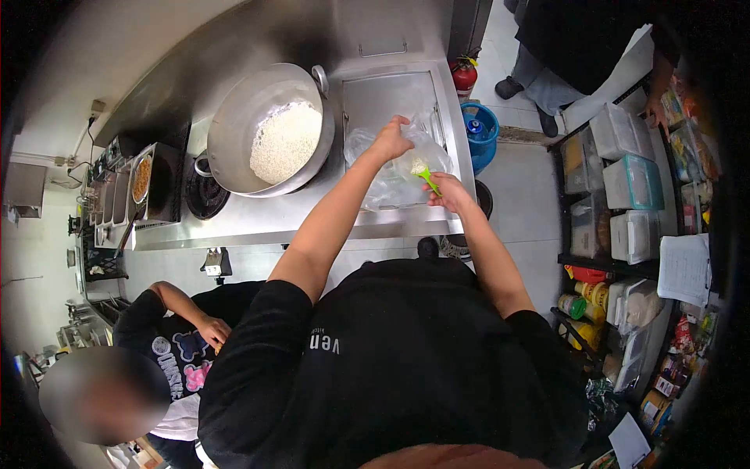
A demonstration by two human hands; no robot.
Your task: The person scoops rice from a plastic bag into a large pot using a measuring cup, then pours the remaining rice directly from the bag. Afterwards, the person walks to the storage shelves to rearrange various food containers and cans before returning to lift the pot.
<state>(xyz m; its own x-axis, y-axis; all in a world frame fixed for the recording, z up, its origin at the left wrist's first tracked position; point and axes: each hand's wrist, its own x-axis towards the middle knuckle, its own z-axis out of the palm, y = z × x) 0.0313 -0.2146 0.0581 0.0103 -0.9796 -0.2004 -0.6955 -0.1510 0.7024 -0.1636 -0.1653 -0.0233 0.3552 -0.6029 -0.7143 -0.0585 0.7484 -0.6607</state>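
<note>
My left hand (393, 141) is closed on the upper edge of a clear plastic bag (383, 184), which lies over the steel counter. In my right hand (448, 193) is the handle of a lime-green scoop (428, 180). Its head is at the bag's opening, with pale grains showing there. Whether the scoop's head is wholly inside the bag I cannot tell. Left of my hands stands a large metal pot (226, 125) holding a heap of white rice-like grains (287, 141).
Food containers (142, 178) and a black burner (205, 191) are further left. A fire extinguisher (464, 76) and blue gas cylinder (481, 133) stand right of the counter (367, 228). Shelves with storage boxes (630, 184) line the right. One person is at lower left, another at upper right.
</note>
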